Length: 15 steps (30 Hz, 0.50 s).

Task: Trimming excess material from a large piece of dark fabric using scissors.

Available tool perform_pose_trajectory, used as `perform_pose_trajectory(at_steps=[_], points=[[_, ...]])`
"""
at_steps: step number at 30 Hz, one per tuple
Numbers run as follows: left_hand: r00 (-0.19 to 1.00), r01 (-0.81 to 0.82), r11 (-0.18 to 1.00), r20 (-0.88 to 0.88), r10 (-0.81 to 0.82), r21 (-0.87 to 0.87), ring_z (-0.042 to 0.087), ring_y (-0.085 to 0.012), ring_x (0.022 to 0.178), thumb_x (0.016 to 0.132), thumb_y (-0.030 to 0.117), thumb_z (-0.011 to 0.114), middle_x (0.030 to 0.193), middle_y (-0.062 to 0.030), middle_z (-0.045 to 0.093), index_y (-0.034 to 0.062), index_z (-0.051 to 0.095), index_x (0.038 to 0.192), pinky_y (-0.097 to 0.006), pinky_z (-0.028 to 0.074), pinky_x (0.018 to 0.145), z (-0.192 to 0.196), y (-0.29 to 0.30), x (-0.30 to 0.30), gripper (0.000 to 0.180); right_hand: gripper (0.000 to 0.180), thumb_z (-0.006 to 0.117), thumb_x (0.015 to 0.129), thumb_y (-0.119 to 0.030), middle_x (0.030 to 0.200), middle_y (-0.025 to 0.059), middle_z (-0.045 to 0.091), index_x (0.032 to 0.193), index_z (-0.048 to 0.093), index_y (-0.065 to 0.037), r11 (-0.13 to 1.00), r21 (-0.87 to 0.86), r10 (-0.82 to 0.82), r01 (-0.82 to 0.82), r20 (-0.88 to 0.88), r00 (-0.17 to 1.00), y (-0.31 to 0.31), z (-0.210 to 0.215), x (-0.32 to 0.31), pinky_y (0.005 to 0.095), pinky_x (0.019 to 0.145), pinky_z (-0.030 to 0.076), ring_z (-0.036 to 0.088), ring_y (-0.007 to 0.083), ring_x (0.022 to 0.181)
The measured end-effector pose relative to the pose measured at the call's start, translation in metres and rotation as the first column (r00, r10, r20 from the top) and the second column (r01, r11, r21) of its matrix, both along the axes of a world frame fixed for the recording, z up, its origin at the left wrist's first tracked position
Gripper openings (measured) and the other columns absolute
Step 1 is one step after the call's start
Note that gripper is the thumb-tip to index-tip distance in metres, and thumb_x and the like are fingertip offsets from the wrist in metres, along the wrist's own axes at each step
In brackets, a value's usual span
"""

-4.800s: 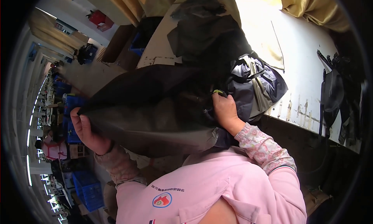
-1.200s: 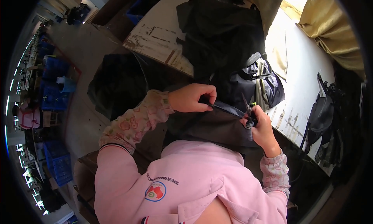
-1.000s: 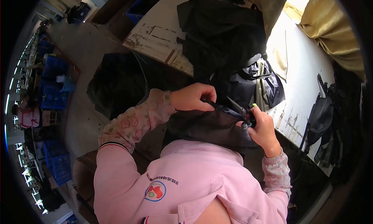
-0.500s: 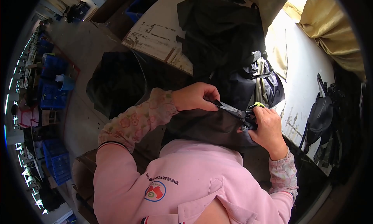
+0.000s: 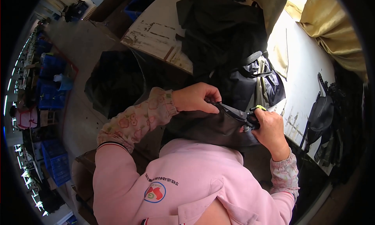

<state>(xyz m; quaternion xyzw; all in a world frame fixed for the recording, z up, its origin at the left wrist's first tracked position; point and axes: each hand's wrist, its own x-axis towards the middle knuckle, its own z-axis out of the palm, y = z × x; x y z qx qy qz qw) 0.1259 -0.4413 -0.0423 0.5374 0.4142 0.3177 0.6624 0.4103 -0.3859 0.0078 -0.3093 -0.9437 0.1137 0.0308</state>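
My right hand is closed round the dark handles of a pair of scissors, with a bit of yellow-green showing at the upper handle. The blades point left toward my left hand. That hand pinches the edge of a dark fabric piece, which lies across in front of my body. The blade tips come up close to my left fingertips; whether they touch the cloth is hard to see. A small pale and reddish patch shows just below the scissors' pivot.
Black bags and cloth are heaped on the worn white table ahead. At right, a black pouch with straps lies on another white surface. A large dark bag stands to the left. Blue crates line the far left.
The scissors have turned slightly in my right hand, and its fingers have shifted a little on the handles. My left hand keeps its pinch in nearly the same place.
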Motion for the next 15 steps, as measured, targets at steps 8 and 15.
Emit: perform_pose_trajectory(at_steps=[8, 15], points=[[0.999, 0.027, 0.998, 0.020, -0.026, -0.058, 0.049, -0.0022, 0.070, 0.080, 0.006, 0.073, 0.078, 0.0049, 0.056, 0.0034, 0.060, 0.091, -0.019, 0.041, 0.063, 0.001, 0.002, 0.003, 0.017, 0.046, 0.084, 0.059, -0.029, 0.067, 0.0120, 0.059, 0.078, 0.050, -0.004, 0.999, -0.031, 0.007, -0.008, -0.014, 1.000, 0.001, 0.012, -0.004, 0.0412, 0.062, 0.044, 0.060, 0.0341, 0.066], [1.000, 0.031, 0.997, 0.006, -0.031, -0.064, 0.049, -0.0026, 0.070, 0.080, 0.006, 0.073, 0.078, 0.0046, 0.056, 0.0029, 0.060, 0.091, -0.019, 0.041, 0.063, 0.004, 0.002, 0.006, 0.017, 0.049, 0.085, 0.059, -0.034, 0.068, 0.0118, 0.061, 0.077, 0.051, -0.004, 1.000, -0.018, 0.021, -0.021, 0.033, 0.999, 0.002, 0.020, -0.006, 0.0409, 0.063, 0.044, 0.060, 0.0337, 0.067]])
